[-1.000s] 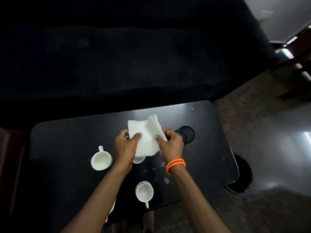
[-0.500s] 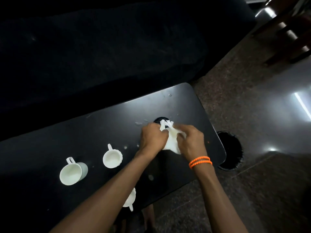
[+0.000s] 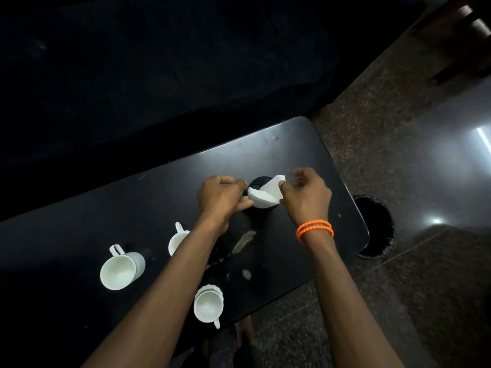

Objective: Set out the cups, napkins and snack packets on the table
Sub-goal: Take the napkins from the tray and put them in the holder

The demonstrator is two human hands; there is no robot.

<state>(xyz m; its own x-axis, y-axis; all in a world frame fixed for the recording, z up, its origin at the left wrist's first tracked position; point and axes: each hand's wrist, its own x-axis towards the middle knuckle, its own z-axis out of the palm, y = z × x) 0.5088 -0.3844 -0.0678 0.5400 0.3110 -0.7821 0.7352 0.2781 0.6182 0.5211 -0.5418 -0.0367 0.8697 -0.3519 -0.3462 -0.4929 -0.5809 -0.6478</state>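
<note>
A white napkin (image 3: 266,194) is pinched between my left hand (image 3: 221,195) and my right hand (image 3: 305,193), right over the mouth of a black round holder (image 3: 259,181) on the black table (image 3: 305,144). Part of the napkin sits down in the holder. Three white cups stand on the table: one at the left (image 3: 121,269), one partly behind my left forearm (image 3: 177,241), and one near the front edge (image 3: 208,305). No snack packets are in view.
A dark sofa (image 3: 159,75) runs along the table's far side. A black round object (image 3: 374,227) lies on the stone floor by the table's right end. Wooden furniture (image 3: 465,35) stands at the top right. Pale smudges mark the tabletop.
Both hands carried the napkin from mid-table to the black holder and pushed it down into it. The view shifted, so the cups now appear further left.
</note>
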